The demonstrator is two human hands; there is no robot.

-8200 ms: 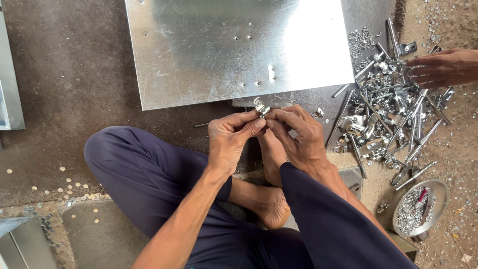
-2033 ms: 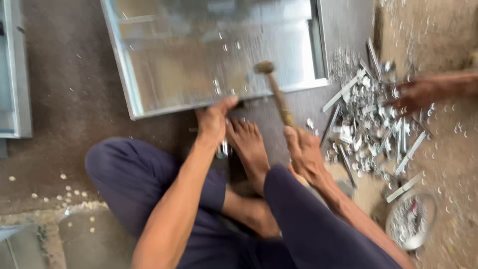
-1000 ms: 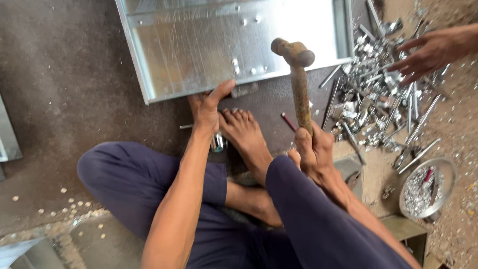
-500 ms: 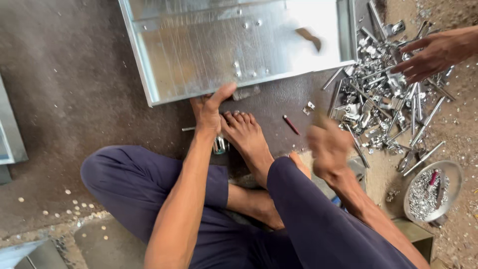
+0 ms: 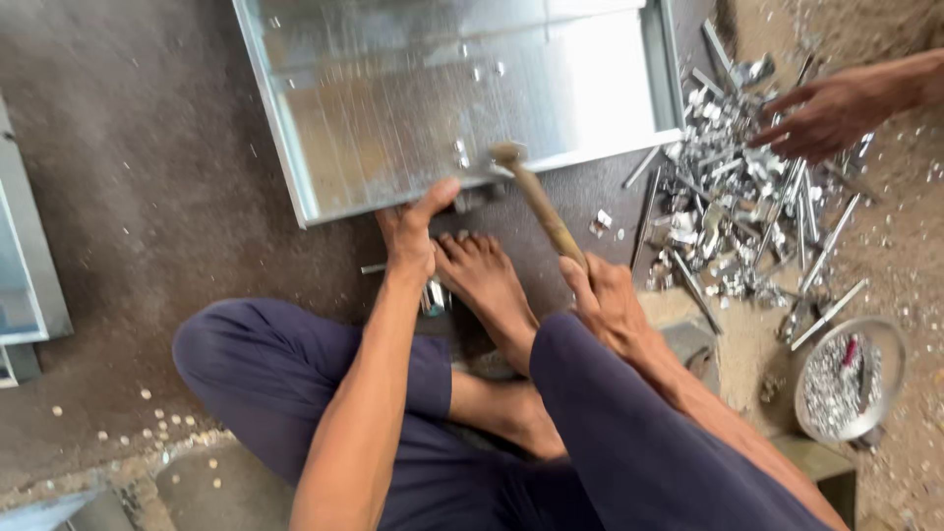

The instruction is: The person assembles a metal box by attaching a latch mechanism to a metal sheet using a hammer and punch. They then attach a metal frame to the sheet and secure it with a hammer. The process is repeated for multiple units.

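I sit on the floor with my bare foot (image 5: pixel 484 280) stretched forward. My left hand (image 5: pixel 413 231) presses its fingers on the near edge of a shiny sheet-metal tray (image 5: pixel 393 108). My right hand (image 5: pixel 605 300) grips the wooden handle of a hammer (image 5: pixel 536 197). The hammer head rests against the tray's near edge, just right of my left thumb. A small metal piece lies by my left wrist.
A heap of metal scraps and strips (image 5: pixel 747 216) lies to the right. Another person's hand (image 5: pixel 831 113) reaches into the heap. A round metal bowl of small parts (image 5: pixel 851 379) stands at the lower right. Another metal panel (image 5: pixel 25 265) lies at the left edge.
The hammer, raised high a second ago, has swung down onto the tray's near edge. My left hand has stayed on that edge.
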